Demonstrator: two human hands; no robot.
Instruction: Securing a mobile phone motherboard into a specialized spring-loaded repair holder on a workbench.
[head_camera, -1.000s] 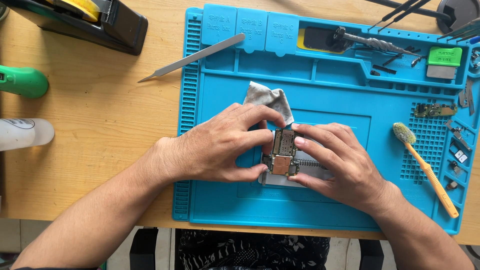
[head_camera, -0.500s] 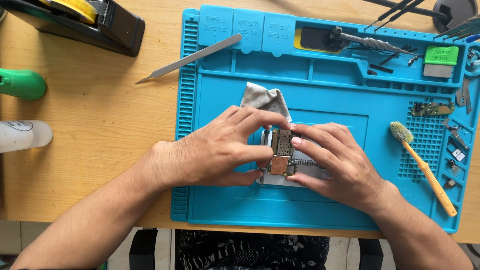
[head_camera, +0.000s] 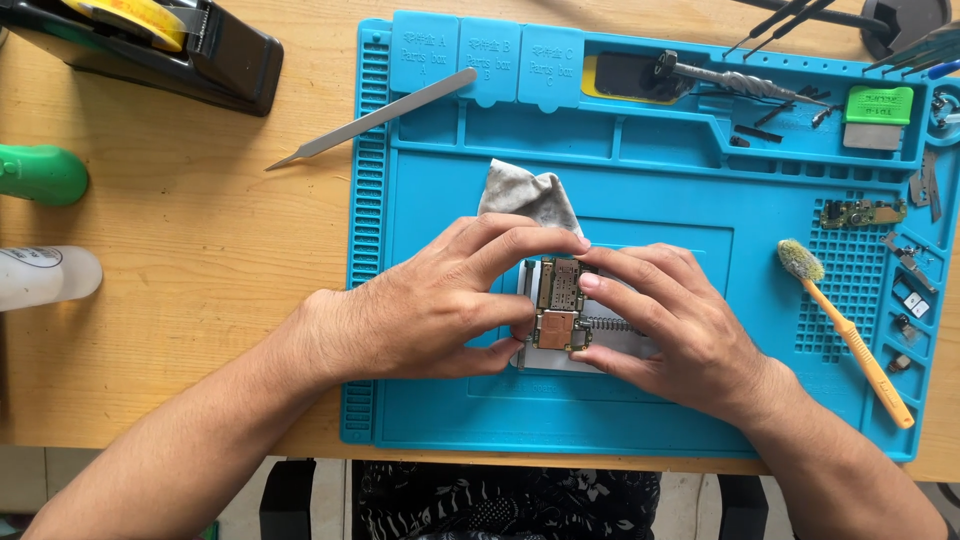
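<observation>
1. I see my left hand (head_camera: 440, 300) and right hand (head_camera: 665, 325) pinching the small green-and-copper circuit board (head_camera: 558, 315) between their fingertips, above a grey metal plate (head_camera: 625, 340).
2. Just beyond my left fingers lies a crumpled grey cloth (head_camera: 530, 195), partly hidden by them.
3. Right of my right hand, well apart, rests an orange-handled brush (head_camera: 850, 335) on the blue silicone work mat (head_camera: 450, 410).
4. Far beyond my left fingers lie long steel tweezers (head_camera: 375, 118).

A light wooden surface (head_camera: 200, 300) lies in bright, even light; past its near edge shows pale tiled floor (head_camera: 20, 480).
</observation>
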